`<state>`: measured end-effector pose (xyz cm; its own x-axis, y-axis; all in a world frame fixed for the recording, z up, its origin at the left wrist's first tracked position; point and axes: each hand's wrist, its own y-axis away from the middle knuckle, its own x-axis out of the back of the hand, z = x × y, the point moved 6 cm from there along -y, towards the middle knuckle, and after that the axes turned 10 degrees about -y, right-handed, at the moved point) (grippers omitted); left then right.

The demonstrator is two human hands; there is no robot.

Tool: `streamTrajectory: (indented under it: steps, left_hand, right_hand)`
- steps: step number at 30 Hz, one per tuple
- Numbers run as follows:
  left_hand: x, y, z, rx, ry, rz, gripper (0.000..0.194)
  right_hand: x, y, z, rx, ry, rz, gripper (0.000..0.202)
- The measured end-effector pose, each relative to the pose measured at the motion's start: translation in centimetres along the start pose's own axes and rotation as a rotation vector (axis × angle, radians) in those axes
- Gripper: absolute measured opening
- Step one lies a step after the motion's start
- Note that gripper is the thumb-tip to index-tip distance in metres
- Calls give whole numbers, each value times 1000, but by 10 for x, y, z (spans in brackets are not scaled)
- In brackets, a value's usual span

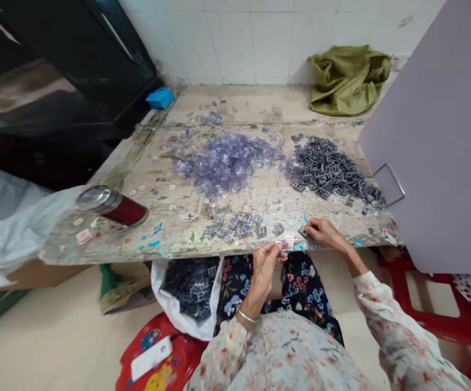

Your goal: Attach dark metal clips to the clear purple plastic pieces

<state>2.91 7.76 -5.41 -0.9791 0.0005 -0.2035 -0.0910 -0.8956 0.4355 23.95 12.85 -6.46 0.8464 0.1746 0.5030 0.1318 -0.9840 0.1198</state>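
Note:
At the table's front edge my left hand (pixel 268 259) pinches a small clear piece with something pinkish at its tip. My right hand (pixel 322 232) is closed on a small dark grey part (pixel 302 232) at the tabletop, a little to the right. Between and left of the hands lie several small clear-and-grey pieces (pixel 239 225), with one lone piece (pixel 278 228) nearest my left hand. A heap of dark grey parts (pixel 328 165) is at the right. Clear purplish plastic pieces (pixel 229 160) are piled at the middle of the worn table (pixel 268 195).
A red flask (pixel 123 209) lies at the left of the table. Olive cloth (pixel 347 81) and a blue box (pixel 160 98) are at the back. A grey panel (pixel 439 152) rises at right. Below are a white sack (pixel 159 285) and a red stool with a phone (pixel 151 358).

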Motion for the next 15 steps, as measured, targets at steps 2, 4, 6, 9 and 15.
streamTrajectory:
  steps: [2,4,6,9,15]
  left_hand:
    - [1,1,-2,10,5,6,30]
    - [2,2,-5,21,6,11,30]
    - [3,1,-6,26,7,14,30]
    - [0,0,-7,26,9,7,31]
    - [0,2,-7,34,-9,5,31]
  right_hand:
    - [4,5,-11,1,85,45,21]
    - [10,11,-20,-15,205,94,17]
    - [18,18,-28,-35,369,165,14]
    - [20,23,-38,-47,608,233,14]
    - [-1,-1,-41,43,297,103,15]
